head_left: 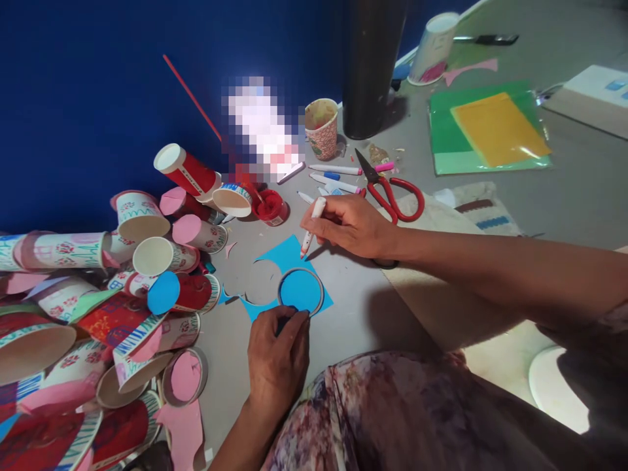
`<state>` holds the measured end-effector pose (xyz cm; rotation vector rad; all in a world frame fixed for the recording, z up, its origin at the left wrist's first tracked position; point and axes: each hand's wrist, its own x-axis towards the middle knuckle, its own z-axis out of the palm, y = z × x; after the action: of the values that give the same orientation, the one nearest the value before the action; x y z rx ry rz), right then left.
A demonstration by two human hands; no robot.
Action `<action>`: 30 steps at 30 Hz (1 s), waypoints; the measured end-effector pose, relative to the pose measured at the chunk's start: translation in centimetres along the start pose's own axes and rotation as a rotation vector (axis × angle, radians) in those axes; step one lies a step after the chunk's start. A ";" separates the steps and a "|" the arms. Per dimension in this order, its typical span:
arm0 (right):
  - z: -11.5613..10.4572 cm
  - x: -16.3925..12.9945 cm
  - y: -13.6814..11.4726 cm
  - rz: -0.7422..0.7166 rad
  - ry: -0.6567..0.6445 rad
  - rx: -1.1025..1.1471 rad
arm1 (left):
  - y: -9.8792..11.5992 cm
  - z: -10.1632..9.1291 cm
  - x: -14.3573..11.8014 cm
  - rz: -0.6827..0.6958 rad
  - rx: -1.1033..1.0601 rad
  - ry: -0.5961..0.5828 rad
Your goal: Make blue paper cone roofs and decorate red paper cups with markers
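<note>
Many paper cups (pixel 112 320) lie leftward; left hand (pixel 279 350) holds ring (pixel 322 291), right hand (pixel 350 222) grips marker (pixel 307 241) near scissors (pixel 375 176)

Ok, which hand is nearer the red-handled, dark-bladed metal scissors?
Right. The right hand, holding a white marker, is close beside the scissors; the left hand is farther off, at the round grey ring.

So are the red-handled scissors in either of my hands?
No, the scissors lie beyond your right hand, which holds a marker, and your left hand is at the ring.
</note>
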<state>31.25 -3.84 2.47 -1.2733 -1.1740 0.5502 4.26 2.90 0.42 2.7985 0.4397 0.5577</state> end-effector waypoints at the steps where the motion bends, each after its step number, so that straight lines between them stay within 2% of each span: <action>1: 0.0 0.0 0.0 -0.004 -0.003 0.002 | 0.0 0.0 0.0 0.001 0.002 0.005; 30: -0.1 -0.1 0.3 -0.059 -0.020 -0.052 | 0.1 0.2 -0.2 -0.009 -0.011 0.028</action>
<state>31.43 -3.90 2.15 -1.2761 -1.2457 0.4925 4.18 2.75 0.20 2.7799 0.4533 0.5958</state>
